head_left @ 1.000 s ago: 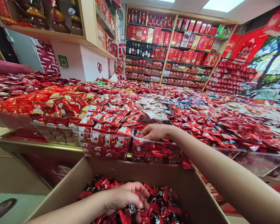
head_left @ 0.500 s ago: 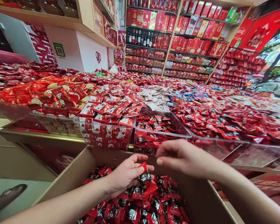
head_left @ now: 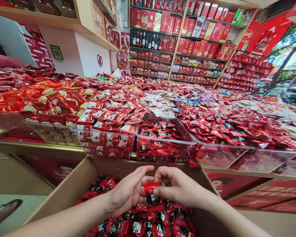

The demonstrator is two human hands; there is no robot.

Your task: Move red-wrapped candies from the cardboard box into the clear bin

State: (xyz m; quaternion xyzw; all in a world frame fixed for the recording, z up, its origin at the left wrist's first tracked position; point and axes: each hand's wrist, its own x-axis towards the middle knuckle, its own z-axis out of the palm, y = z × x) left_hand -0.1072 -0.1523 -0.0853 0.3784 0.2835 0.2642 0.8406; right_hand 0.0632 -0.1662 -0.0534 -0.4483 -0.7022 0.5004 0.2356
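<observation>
Over an open cardboard box (head_left: 64,187) of red and black wrapped candies, my right hand (head_left: 174,186) pinches one red and black candy packet (head_left: 151,189) between thumb and fingers. My left hand (head_left: 128,189) is beside it, palm turned inward, fingers apart behind the packet; its thumb is off the packet. Loose candies (head_left: 138,225) of the same look lie below both hands. Just beyond the box stands a clear plastic bin (head_left: 166,141), partly filled with similar candies and lower than its neighbours.
Left of that bin, a clear bin (head_left: 103,133) is heaped with red and white packets. More heaped bins (head_left: 217,148) run along the counter to the right. Shelves of bottles and red boxes (head_left: 150,19) stand behind. A shoe (head_left: 5,210) shows on the floor at lower left.
My right hand has come down and left and taken hold of the packet. My left thumb has let go of it, and that hand has opened. The view has shifted slightly.
</observation>
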